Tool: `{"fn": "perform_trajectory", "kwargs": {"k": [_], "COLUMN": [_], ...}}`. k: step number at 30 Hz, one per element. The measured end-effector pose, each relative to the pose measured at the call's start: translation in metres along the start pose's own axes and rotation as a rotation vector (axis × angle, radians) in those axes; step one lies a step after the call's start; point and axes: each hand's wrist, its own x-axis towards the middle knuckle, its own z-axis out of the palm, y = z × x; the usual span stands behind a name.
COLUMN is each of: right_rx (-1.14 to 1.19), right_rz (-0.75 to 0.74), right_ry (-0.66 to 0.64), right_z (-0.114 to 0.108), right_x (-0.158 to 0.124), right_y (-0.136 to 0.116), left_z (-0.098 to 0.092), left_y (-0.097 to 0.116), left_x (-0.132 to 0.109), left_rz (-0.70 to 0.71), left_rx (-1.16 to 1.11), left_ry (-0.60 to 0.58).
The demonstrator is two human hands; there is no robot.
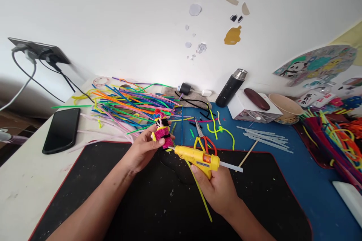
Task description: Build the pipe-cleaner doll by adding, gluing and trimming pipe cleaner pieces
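Observation:
My left hand (144,147) is closed around a small pipe-cleaner figure (162,131), mostly magenta with black, white, yellow and blue parts and a red tuft on top. In my right hand (216,188) is a yellow hot glue gun (195,156), with a pale glue stick (232,166) poking out of its back. The gun's nozzle points left and sits at the figure's lower right side; whether they touch I cannot tell. A long yellow-green pipe cleaner (202,196) runs from below the nozzle down over the black mat (141,203).
Behind the hands lie scissors (200,131) with red and yellow handles and a pile of colourful pipe cleaners (132,99). A phone (62,130) rests at left. Glue sticks (266,138), a black flask (230,88) and a white box (251,109) are at right.

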Motion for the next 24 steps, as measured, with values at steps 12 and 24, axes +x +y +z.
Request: {"fn": "perform_trajectory", "kwargs": {"k": [12, 24], "right_rx": [0.09, 0.358], "right_rz": [0.065, 0.207], "right_ry": [-0.032, -0.076], "right_z": [0.0009, -0.0033], "right_x": [-0.0006, -0.0049], "right_y": [0.0048, 0.003], "left_z": [-0.0023, 0.0003], "left_y": [-0.0024, 0.0004], "left_x": [0.0008, 0.0007], "left_rz": [0.014, 0.023], "left_rx": [-0.016, -0.016], "left_ry": [-0.008, 0.006]}}
